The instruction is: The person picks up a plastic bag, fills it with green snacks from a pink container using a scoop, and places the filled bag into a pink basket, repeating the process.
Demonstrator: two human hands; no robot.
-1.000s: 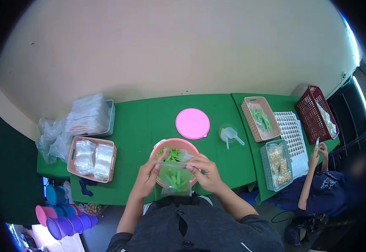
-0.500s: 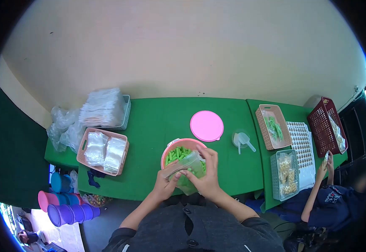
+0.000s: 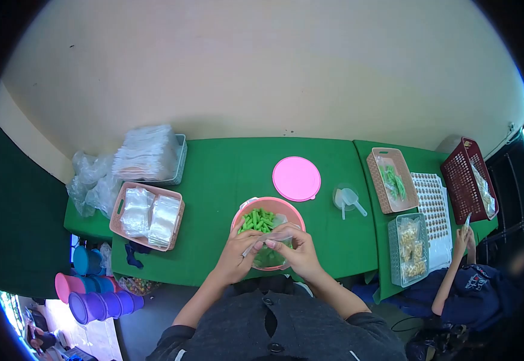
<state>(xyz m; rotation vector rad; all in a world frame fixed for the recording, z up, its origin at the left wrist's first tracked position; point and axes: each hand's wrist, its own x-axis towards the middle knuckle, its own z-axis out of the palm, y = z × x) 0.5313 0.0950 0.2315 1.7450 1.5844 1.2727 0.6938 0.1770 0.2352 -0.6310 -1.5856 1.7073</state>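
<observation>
A clear plastic bag point(image 3: 269, 259) with green pieces in its lower part hangs between my hands, over the near side of a pink tub point(image 3: 292, 206). My left hand point(image 3: 235, 255) pinches the bag's upper edge at its left end. My right hand point(image 3: 301, 253) grips the same edge from the right, thumb at the front and fingers curled behind. Short green sticks point(image 3: 258, 220) fill the visible part of the tub behind the hands. The hands and bag hide the tub's front portion.
A pink lid point(image 3: 297, 178) lies behind the tub; a clear scoop point(image 3: 349, 198) rests to the right. Baskets of plastic bags point(image 3: 164, 218) stand left. Baskets of packed snacks point(image 3: 392, 180) and a label sheet point(image 3: 433, 210) lie right, near a seated person point(image 3: 475, 289).
The bag's mouth, tilted and open before, is now flattened between my fingers. My hands have come lower and closer together, and more green sticks show in the tub.
</observation>
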